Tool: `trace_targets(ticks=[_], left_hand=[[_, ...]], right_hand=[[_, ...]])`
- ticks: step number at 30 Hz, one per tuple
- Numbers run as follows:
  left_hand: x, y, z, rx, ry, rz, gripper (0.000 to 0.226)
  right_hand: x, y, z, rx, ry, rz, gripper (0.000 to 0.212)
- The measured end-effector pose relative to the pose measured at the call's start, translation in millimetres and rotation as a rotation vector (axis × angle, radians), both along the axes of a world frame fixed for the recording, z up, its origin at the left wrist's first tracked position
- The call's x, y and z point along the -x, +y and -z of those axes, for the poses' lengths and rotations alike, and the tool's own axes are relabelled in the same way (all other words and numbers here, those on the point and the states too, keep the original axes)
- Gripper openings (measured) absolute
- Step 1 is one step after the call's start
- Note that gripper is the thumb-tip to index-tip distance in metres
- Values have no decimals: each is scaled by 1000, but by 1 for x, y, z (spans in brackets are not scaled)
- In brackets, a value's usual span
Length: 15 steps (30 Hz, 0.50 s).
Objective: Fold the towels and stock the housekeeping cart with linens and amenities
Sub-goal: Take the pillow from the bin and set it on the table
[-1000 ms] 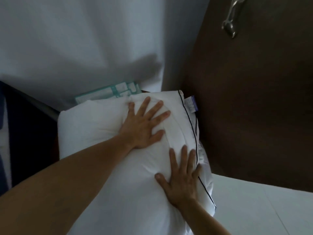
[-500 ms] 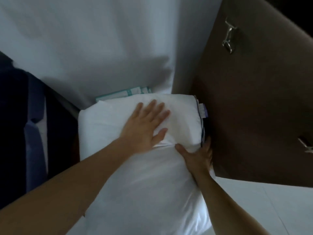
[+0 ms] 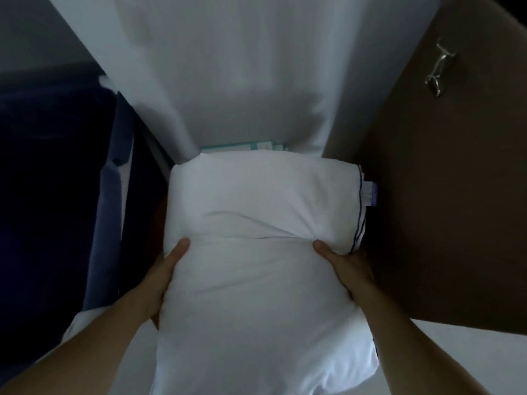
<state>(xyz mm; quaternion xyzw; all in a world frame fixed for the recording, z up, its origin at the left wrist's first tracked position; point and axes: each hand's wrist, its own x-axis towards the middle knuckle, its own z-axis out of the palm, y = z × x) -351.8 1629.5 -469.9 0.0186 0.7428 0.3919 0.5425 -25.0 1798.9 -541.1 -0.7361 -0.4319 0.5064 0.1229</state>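
A plump white pillow (image 3: 265, 212) with dark piping and a small label on its right edge lies folded in the middle of the view. My left hand (image 3: 162, 277) grips its left side, thumb on top and fingers hidden underneath. On the pillow's right side, beside the piping, my right hand (image 3: 346, 266) grips it the same way. A crease runs across the pillow between my two thumbs.
A white wall (image 3: 242, 81) rises behind the pillow. A teal and white package (image 3: 245, 146) peeks out behind it. A brown door (image 3: 445, 195) with a metal handle (image 3: 437, 72) stands close on the right. Dark blue fabric (image 3: 108, 212) hangs on the left. White floor lies lower right.
Both hands left the pillow's top, where they pressed flat, and now clasp its left and right sides. The view has tilted so more wall and door show.
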Motion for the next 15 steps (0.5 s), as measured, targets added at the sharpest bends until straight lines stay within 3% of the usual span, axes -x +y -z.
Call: trace_targets(ticks=[5, 12, 15], left_hand=[[-10, 5, -29, -39, 5, -40, 115], [-22, -34, -100, -106, 58, 8, 57], [-28, -60, -126, -156, 77, 33, 66]], right_hand=[[1, -1, -28, 9, 195, 55, 127], [7, -50, -87, -229, 314, 79, 118], [-3, -76, -114, -269, 349, 104, 113]])
